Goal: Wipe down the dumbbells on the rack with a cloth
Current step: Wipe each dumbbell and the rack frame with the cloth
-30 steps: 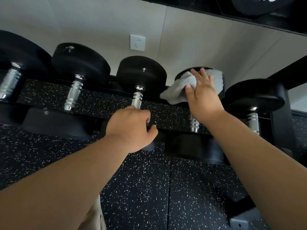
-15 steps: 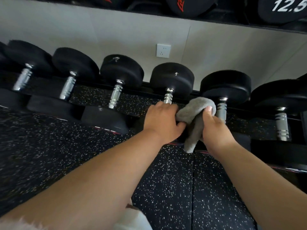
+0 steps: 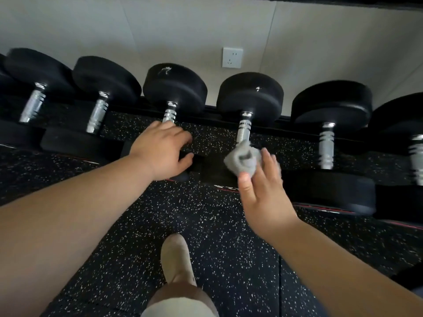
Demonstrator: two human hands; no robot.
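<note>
While left hand (image 3: 160, 149) grips dumbbell (image 3: 175, 88), handle axis points wallward.

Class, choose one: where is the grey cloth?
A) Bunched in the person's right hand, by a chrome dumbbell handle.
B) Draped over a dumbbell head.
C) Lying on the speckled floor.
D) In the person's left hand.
A: the grey cloth is bunched between the thumb and fingers of the right hand, right by a dumbbell's chrome handle.
</note>
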